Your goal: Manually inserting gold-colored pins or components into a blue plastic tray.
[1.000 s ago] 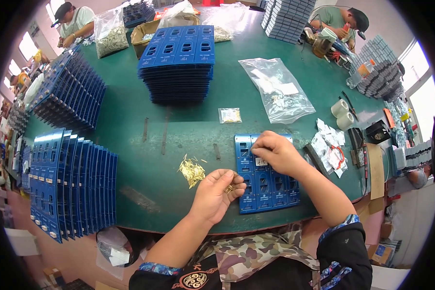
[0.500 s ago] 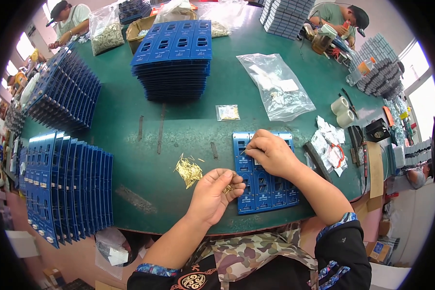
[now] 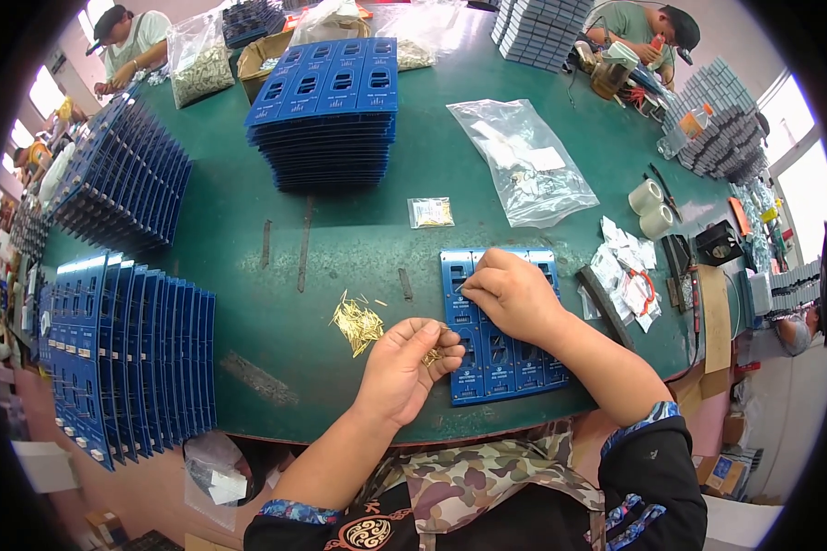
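A blue circuit board panel (image 3: 496,384) lies flat on the green table in front of me. My right hand (image 3: 516,296) is over its upper part, thumb and index finger pinched on a thin pin (image 3: 460,288) at the upper-left cutout. Just off the panel's left edge, my left hand (image 3: 404,365) is turned palm up with curled fingers. Several gold pins (image 3: 431,356) show in its fingers. Left of it lies a loose pile of gold pins (image 3: 356,326). My right hand hides part of the panel.
Stacks of blue panels stand at the back (image 3: 326,119) and left (image 3: 138,358). A small packet of pins (image 3: 430,212) and a large clear bag (image 3: 533,165) lie beyond the panel. Right are a dark bar (image 3: 605,306) and tape rolls (image 3: 651,211). Two people work across the table.
My right hand has shifted very slightly left and down over the panel, still pinching. My left hand stays almost where it was with its pins.
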Demonstrator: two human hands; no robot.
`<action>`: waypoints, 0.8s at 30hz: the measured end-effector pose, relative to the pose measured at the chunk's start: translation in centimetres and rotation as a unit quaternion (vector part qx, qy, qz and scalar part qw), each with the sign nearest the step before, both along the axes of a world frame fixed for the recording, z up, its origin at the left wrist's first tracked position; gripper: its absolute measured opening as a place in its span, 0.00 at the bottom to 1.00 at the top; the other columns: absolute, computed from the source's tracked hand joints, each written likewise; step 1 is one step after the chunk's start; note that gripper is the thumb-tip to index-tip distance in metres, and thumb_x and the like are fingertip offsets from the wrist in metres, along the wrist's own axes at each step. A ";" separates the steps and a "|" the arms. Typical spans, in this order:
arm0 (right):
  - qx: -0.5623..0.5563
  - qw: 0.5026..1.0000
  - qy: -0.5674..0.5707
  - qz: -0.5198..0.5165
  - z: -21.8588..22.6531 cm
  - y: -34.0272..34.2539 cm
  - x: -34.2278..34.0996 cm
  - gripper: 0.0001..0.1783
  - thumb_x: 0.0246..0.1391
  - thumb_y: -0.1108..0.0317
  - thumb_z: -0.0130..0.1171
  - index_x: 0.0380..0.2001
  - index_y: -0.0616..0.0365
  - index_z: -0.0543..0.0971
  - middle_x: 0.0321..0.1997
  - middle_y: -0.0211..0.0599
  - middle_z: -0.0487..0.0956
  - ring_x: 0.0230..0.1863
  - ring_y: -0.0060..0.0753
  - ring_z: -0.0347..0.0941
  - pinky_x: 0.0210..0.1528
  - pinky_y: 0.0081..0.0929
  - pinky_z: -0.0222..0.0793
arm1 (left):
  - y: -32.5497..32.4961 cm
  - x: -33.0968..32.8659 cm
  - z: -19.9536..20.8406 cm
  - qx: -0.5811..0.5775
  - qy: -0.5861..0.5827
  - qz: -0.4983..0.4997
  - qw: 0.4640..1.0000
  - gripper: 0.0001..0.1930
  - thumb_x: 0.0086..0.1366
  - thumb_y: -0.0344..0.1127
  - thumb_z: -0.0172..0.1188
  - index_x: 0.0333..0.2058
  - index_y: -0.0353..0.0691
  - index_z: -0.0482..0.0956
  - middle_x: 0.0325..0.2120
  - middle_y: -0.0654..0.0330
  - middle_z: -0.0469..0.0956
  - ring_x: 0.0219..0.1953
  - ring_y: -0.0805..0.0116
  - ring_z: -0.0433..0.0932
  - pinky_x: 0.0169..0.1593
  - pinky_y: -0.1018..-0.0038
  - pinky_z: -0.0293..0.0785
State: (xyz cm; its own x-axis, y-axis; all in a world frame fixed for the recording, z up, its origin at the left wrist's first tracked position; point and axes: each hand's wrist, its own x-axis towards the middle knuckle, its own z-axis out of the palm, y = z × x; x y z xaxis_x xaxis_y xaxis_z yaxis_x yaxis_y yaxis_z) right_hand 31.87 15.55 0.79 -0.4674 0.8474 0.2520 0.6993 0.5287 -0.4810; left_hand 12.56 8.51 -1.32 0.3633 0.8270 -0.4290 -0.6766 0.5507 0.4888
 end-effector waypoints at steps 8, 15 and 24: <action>-0.014 1.000 0.009 0.016 0.3 0.0 0.4 0.05 0.47 0.68 0.62 0.29 0.56 0.82 0.31 0.36 0.76 0.35 0.42 0.75 0.37 0.36 0.71 | -0.1 -0.1 -0.1 0.010 -0.002 -0.001 1.000 0.06 0.69 0.34 0.52 0.37 0.37 0.73 0.34 0.57 0.77 0.35 0.68 0.79 0.41 0.74 0.78; 0.043 0.998 0.005 0.034 0.4 -0.5 1.2 0.10 0.46 0.71 0.63 0.35 0.57 0.81 0.33 0.37 0.76 0.35 0.41 0.75 0.38 0.33 0.71 | -0.1 -0.1 0.0 0.004 -0.004 0.004 1.000 0.05 0.68 0.33 0.53 0.35 0.39 0.74 0.33 0.57 0.77 0.35 0.67 0.79 0.39 0.75 0.78; 0.052 0.998 -0.026 0.037 1.2 -1.4 0.5 0.10 0.46 0.70 0.62 0.34 0.57 0.81 0.35 0.36 0.76 0.38 0.40 0.74 0.39 0.35 0.71 | 0.0 0.0 -0.1 0.002 -0.010 0.007 1.000 0.05 0.68 0.33 0.53 0.36 0.38 0.74 0.33 0.57 0.78 0.35 0.66 0.79 0.38 0.74 0.79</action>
State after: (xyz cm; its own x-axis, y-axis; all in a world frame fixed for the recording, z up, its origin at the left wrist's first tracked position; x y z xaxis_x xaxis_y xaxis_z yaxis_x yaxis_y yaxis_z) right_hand 32.35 14.15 2.00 -0.5422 0.7805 0.3112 0.6791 0.6251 -0.3848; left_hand 12.58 8.53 -1.42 0.3598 0.8344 -0.4176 -0.6945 0.5384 0.4774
